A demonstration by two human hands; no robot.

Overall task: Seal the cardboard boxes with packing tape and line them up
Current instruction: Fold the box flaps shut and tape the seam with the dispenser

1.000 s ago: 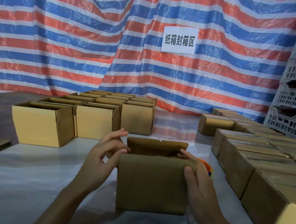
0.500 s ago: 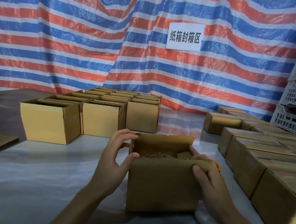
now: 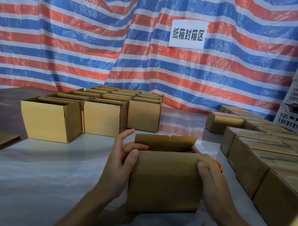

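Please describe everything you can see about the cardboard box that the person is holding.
The held box is plain brown corrugated cardboard, unsealed, no tape visible. It sits upright on the table, near side facing the camera. The near flap is folding inward; the far flap stands up. The left hand grips its left top corner, the right hand its right edge. Its contents are hidden.

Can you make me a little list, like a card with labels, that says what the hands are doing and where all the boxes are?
Left hand: grip on the left edge of the box in front, thumb on the near flap
Right hand: grip on the right edge of that box
Box in front: top open, flaps up
Open boxes: grouped at back left
Closed boxes: in rows on the right
Orange thing: mostly hidden behind the right hand
Sign: on the striped tarp
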